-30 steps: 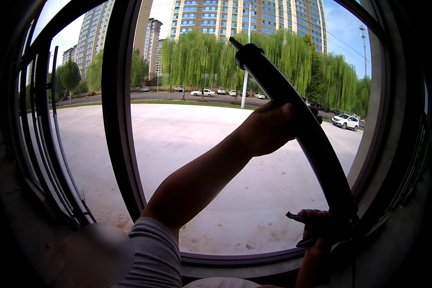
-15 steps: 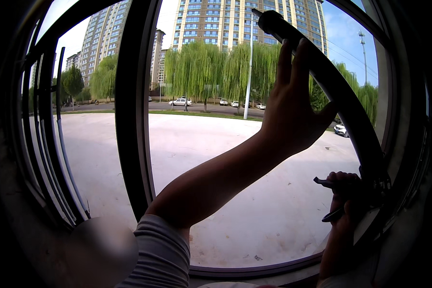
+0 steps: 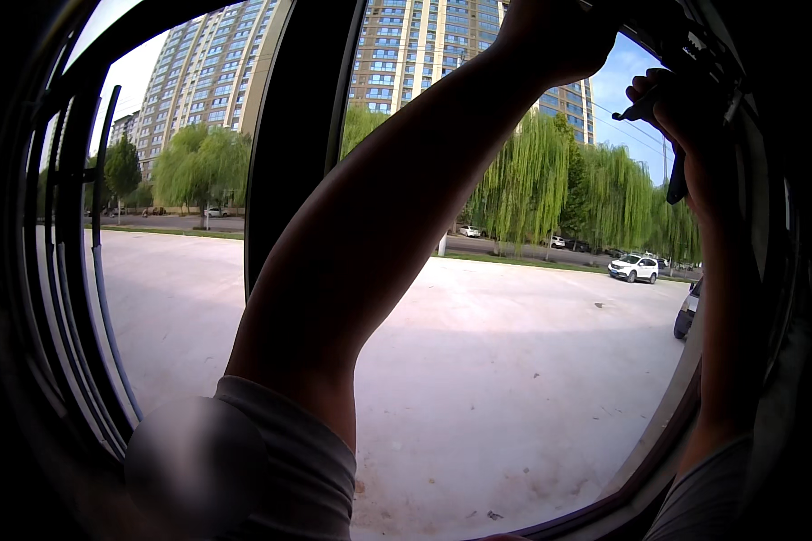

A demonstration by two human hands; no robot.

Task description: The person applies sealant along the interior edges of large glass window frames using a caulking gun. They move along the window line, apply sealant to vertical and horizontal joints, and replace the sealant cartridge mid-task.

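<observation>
A dark caulking gun (image 3: 668, 32) is raised at the upper right, its front end and nozzle cut off by the top edge. My right hand (image 3: 681, 117) is wrapped round its handle, and the dark trigger lever (image 3: 639, 112) sticks out past the fingers. My left hand (image 3: 558, 43) is high up beside the barrel, with the forearm crossing the middle of the view. The left fingers run out of the picture and into shadow, so their grip does not show. A large window pane in a dark frame (image 3: 296, 117) stands before me.
A thick dark upright divides the window left of centre. Dark bars and thin rods (image 3: 104, 298) stand at the left. A blurred round patch (image 3: 194, 464) covers the lower left. Beyond the glass are pale pavement (image 3: 496, 406), willows (image 3: 523, 189), tall buildings and a white car (image 3: 633, 268).
Both hands and the caulking gun have risen; the gun's nozzle and most of its barrel have left the view. My view has turned slightly to the right.
</observation>
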